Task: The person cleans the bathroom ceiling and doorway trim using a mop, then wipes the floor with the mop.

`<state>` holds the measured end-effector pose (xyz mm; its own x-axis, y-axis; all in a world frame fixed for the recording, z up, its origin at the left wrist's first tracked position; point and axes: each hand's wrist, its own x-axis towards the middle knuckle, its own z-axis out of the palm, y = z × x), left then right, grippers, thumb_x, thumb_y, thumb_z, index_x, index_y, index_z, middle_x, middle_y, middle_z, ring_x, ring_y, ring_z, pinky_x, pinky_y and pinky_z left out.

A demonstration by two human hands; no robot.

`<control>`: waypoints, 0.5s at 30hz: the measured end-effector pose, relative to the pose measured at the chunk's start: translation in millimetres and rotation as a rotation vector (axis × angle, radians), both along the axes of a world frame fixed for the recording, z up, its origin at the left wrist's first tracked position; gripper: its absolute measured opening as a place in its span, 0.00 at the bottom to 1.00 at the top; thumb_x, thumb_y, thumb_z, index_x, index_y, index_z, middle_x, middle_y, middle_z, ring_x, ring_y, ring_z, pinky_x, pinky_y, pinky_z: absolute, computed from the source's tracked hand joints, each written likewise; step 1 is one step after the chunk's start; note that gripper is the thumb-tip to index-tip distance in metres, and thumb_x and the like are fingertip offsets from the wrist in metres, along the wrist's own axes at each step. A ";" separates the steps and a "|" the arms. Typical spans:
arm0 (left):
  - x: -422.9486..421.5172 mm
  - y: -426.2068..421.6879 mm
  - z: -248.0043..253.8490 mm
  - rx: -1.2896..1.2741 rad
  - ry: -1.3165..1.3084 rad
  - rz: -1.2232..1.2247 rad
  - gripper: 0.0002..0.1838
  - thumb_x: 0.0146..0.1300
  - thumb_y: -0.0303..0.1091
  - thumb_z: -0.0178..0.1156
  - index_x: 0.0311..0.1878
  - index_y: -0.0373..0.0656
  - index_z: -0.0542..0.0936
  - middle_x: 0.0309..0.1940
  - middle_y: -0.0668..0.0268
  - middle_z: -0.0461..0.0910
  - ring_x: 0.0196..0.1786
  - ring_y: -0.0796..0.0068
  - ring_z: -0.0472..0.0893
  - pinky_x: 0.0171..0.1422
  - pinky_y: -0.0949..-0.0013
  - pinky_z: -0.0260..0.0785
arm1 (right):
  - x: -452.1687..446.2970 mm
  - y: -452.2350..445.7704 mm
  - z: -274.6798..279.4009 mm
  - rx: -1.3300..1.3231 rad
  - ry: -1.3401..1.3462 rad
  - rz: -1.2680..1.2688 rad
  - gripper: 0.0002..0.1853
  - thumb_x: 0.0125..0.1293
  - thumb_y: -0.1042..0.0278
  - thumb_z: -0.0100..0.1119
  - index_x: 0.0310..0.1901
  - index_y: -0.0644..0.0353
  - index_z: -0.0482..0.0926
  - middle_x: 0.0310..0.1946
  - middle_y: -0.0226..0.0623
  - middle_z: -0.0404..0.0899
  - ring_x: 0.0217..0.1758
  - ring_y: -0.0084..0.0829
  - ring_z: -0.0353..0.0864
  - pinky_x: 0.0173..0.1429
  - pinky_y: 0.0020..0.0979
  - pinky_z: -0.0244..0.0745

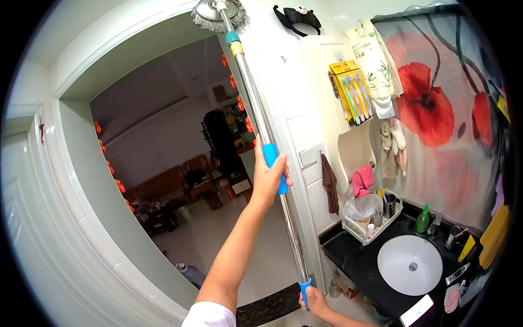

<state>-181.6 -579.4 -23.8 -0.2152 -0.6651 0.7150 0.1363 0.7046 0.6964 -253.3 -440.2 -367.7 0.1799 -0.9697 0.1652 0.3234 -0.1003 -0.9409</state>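
- Doorway [76, 131]: pale frame, its right jamb is running behind the pole.
- Brush head [210, 11]: round, grey-bristled, is sitting at the pole's top, near the doorway's upper right corner; wall contact is not showing clearly.
- Pole [251, 87], 1: metal, is slanting from upper left to lower right, carrying 2 blue grips.
- Left hand [267, 180]: is wrapping the upper grip [268, 155], fingers curling closed around it, probably supporting the raised weight.
- Right hand [316, 301]: is clasping the lower grip [305, 286] at the pole's end, fingers curling inward; the wide spacing is presumably giving leverage.
- Toothbrush pack [353, 92]: is hanging on the wall cabinet [316, 76], likely staying clear of splashes.
- Tray [357, 231]: is grouping cups beside the basin [403, 259], presumably for easy reach.
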 end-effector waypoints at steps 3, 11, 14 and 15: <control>1.5 -9.0 11.4 0.002 -0.003 0.013 0.42 0.61 0.29 0.54 0.74 0.53 0.44 0.34 0.66 0.66 0.26 0.80 0.71 0.21 0.74 0.72 | -0.1 -13.5 15.2 -0.005 0.040 -0.017 0.31 0.70 0.37 0.39 0.29 0.62 0.70 0.16 0.32 0.70 0.16 0.22 0.69 0.23 0.26 0.66; -4.7 -15.1 53.5 -0.150 -0.011 0.101 0.36 0.60 0.30 0.53 0.71 0.47 0.50 0.27 0.66 0.68 0.21 0.79 0.72 0.20 0.73 0.71 | -6.5 -33.2 52.7 -0.034 -0.025 0.065 0.33 0.70 0.35 0.37 0.29 0.62 0.70 0.16 0.32 0.69 0.16 0.24 0.69 0.23 0.26 0.66; 1.3 -7.5 22.2 -0.046 -0.024 0.061 0.45 0.62 0.29 0.54 0.75 0.49 0.37 0.27 0.63 0.70 0.20 0.76 0.73 0.21 0.70 0.73 | -6.7 -9.9 22.1 -0.042 0.008 0.067 0.33 0.69 0.33 0.37 0.29 0.61 0.70 0.16 0.32 0.68 0.17 0.23 0.69 0.23 0.26 0.65; 0.5 -1.6 7.3 -0.040 -0.016 0.067 0.45 0.62 0.29 0.53 0.75 0.49 0.36 0.26 0.63 0.70 0.20 0.76 0.73 0.20 0.69 0.72 | -6.9 -1.5 3.0 -0.028 0.032 0.050 0.33 0.69 0.34 0.37 0.29 0.61 0.70 0.16 0.31 0.68 0.17 0.23 0.68 0.23 0.26 0.65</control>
